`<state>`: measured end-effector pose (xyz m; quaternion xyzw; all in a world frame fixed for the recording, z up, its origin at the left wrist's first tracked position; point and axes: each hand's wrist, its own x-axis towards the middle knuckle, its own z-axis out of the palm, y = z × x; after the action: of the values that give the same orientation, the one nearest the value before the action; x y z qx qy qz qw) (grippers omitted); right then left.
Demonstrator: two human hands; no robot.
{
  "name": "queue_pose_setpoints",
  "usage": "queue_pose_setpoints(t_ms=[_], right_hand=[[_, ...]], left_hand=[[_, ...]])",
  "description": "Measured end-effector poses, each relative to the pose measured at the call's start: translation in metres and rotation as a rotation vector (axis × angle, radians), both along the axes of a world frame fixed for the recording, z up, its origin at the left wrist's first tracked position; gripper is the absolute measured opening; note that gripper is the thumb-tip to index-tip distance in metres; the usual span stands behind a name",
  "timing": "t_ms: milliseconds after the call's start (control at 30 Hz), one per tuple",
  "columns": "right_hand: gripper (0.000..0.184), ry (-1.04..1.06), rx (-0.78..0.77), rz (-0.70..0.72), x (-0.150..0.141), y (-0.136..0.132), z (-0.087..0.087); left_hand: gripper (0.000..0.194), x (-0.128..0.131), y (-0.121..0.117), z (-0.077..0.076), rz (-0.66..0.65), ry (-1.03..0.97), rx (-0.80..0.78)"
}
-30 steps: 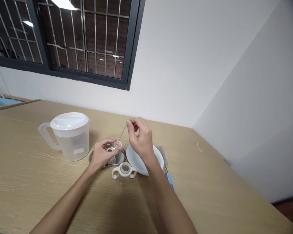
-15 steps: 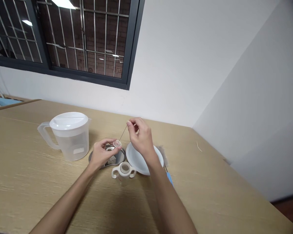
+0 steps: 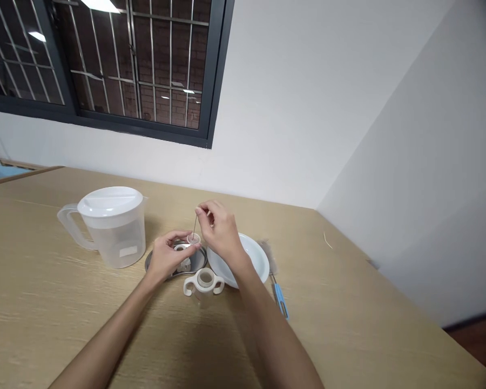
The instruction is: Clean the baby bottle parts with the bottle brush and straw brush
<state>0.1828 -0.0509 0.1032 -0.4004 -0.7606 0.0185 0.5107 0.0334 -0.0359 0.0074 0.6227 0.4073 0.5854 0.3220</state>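
My left hand (image 3: 168,255) holds a small round translucent plastic piece (image 3: 193,239) between thumb and fingers, above a metal tray (image 3: 200,262). A thin dark wire-like rod (image 3: 195,226) is pinched in my right hand (image 3: 215,227); its lower end meets the round piece, and I cannot tell how far in it goes. On the tray, partly hidden by my left hand, sit small plastic parts (image 3: 184,265). In front of it stands a clear bottle with a white two-handled collar (image 3: 204,280). Behind my right wrist is a white dish (image 3: 259,259).
A lidded translucent pitcher (image 3: 119,237) stands left of the tray. A blue-handled brush (image 3: 281,300) lies right of the dish, its bristles toward the wall. A pale thin strip (image 3: 328,241) lies farther right. The wall and window (image 3: 146,70) rise behind the table.
My right hand has moved left and slightly down, and the rod has gone from slanted to nearly upright. My left hand keeps its hold on the round piece. The view has shifted slightly.
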Motion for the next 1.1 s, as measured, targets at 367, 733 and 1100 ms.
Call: queue_pose_setpoints(t_ms=[367, 733, 1100], right_hand=[[0.014, -0.032, -0.025, 0.002, 0.002, 0.007, -0.007], [0.014, -0.16, -0.121, 0.01, -0.003, 0.009, -0.019], [0.012, -0.16, -0.098, -0.015, -0.004, 0.002, -0.012]], left_hand=[[0.042, -0.001, 0.008, -0.009, 0.036, -0.087, 0.018], [0.044, -0.003, 0.006, 0.0, 0.059, -0.183, 0.005], [0.035, -0.003, 0.001, 0.01, 0.01, -0.222, 0.068]])
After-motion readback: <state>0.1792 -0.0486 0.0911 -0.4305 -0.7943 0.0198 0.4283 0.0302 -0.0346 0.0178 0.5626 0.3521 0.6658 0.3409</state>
